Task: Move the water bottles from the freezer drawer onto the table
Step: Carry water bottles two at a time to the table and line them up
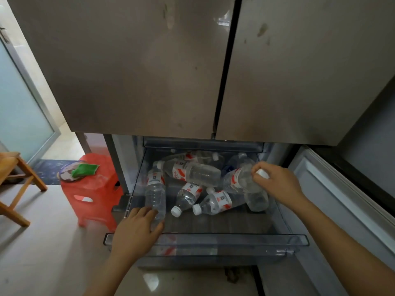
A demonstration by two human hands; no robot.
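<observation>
Two grips on: my left hand (136, 229) wraps the base of a clear red-labelled plastic bottle (155, 192) lying cap-away from me; right hand (276, 181) pinches another's white screw cap (262, 173).

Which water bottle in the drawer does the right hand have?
The rightmost water bottle, leaning on the pile: the right hand pinches its white cap. The left hand grips the leftmost water bottle.
</observation>
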